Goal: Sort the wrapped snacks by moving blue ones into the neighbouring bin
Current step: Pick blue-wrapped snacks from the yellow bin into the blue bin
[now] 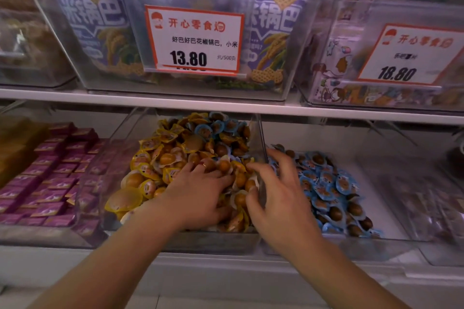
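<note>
Nearby, purple packets (47, 178) beside yellow-snack bin (118, 148).

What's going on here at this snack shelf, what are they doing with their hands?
A person is sorting wrapped snacks between two clear bins. The left hand rests on the yellow snacks in the middle bin. The right hand straddles the divider beside the right bin of blue snacks. Some blue-wrapped ones remain at the back of the yellow pile.
</note>
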Motion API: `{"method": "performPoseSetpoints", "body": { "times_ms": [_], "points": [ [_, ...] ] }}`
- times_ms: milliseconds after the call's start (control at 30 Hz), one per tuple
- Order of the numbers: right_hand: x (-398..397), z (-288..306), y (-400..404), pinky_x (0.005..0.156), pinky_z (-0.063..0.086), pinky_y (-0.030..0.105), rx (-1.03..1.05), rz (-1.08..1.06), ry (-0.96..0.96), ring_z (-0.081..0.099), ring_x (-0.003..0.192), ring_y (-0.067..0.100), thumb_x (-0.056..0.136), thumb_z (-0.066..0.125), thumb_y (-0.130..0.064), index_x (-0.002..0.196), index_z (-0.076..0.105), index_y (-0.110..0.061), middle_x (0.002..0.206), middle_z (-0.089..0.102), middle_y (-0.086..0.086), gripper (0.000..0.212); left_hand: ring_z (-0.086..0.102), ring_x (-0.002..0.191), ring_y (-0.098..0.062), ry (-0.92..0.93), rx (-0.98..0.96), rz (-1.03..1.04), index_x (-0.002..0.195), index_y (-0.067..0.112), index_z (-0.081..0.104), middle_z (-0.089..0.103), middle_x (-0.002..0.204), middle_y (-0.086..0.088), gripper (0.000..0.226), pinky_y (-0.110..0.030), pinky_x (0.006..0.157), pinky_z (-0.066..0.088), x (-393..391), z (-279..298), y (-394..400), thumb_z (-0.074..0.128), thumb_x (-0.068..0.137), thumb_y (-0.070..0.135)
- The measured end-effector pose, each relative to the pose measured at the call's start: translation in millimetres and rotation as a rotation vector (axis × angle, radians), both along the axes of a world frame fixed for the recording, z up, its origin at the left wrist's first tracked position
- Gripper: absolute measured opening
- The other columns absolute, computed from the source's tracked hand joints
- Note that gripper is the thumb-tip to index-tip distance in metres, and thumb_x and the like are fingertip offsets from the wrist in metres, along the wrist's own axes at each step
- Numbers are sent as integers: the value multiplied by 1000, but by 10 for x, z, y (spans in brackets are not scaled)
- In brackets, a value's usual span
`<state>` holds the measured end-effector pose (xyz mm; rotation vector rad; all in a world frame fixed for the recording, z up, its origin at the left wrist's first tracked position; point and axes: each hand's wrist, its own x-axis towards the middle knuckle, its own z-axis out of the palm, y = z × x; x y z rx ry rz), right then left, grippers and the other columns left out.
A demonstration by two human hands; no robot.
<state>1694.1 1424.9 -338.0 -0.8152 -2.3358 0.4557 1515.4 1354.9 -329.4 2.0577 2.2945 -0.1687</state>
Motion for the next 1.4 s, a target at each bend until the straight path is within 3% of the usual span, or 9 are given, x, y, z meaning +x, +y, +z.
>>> {"method": "performPoseSetpoints", "body": {
  "times_ms": [167,300,500,600,733,867,1000,1233,1400],
  "points": [
    [6,-7,10,101,51,40,10,24,18,47,130,23,91,54,-31,129,52,-27,149,29,1,39,35,137,-25,-37,-3,-43,145,44,30,42,148,10,65,-50,116,23,-60,24,29,49,85,60],
    [12,-16,21,102,50,34,10,46,20,49,129,21,91,54,-32,130,50,-30,150,28,-1,40,57,108,-18,-129,221,-76,119,39,49,60,114,10,38,-39,93,44,-135,44,19,57,85,54],
    [-26,72,2,108,42,48,42,8,68,39,135,23,88,58,-24,127,59,-22,142,39,4,39,63,89,4,-777,501,88,102,37,63,67,96,20,22,-19,77,51,-191,174,-58,76,84,36],
    [-106,253,-56,109,39,38,96,28,222,39,134,18,87,53,-26,125,59,-23,138,41,-1,38,68,93,3,-1052,664,261,99,30,70,73,99,20,24,-13,82,51,-189,338,-105,82,79,36],
    [-308,448,-231,96,49,26,-435,149,438,55,119,2,86,56,-37,124,54,-41,123,53,-22,39,71,102,-29,-1633,627,418,109,13,73,74,109,-12,34,-48,94,55,-139,473,-187,80,79,26],
    [-547,479,-276,64,59,37,-1278,229,681,74,91,20,86,75,-27,120,62,-29,109,73,3,37,72,89,-28,-1997,593,593,113,1,70,72,110,-19,42,-37,69,60,-89,481,-206,68,75,18],
    [-649,362,-217,76,61,40,-1151,185,458,74,88,18,87,75,-22,123,61,-28,98,74,4,39,66,88,-30,-2047,499,697,99,12,72,70,103,-17,19,-53,85,55,-90,360,-237,58,86,17],
    [-675,346,-208,60,56,24,-1035,120,439,74,77,19,93,67,-12,108,71,-20,93,75,4,17,66,102,-34,-1983,493,662,116,4,65,69,117,-24,33,-52,94,51,-142,396,-286,58,88,20],
    [-657,387,-237,55,55,25,-1118,13,619,74,75,18,92,69,-19,93,71,-13,86,77,4,7,73,88,-24,-1969,614,650,115,0,65,74,106,-17,25,-30,61,58,-103,475,-286,48,99,9]
  ]
}}
